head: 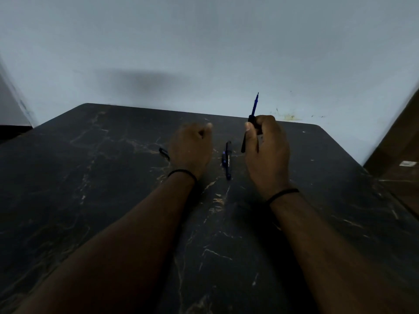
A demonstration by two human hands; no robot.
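My right hand (267, 152) grips a dark pen body (246, 139) with a blue refill (255, 105) sticking up out of it toward the wall. My left hand (191, 148) hovers over the table with its fingers curled; I see nothing in it. Between the two hands a second black and blue pen (227, 160) lies on the dark marble table (113, 200). A small dark pen part (163, 152) lies just left of my left hand, partly hidden by it.
A pale wall (204, 41) rises right behind the table's far edge. A brown wooden piece of furniture (399, 143) stands at the table's right side. Both wrists wear thin black bands.
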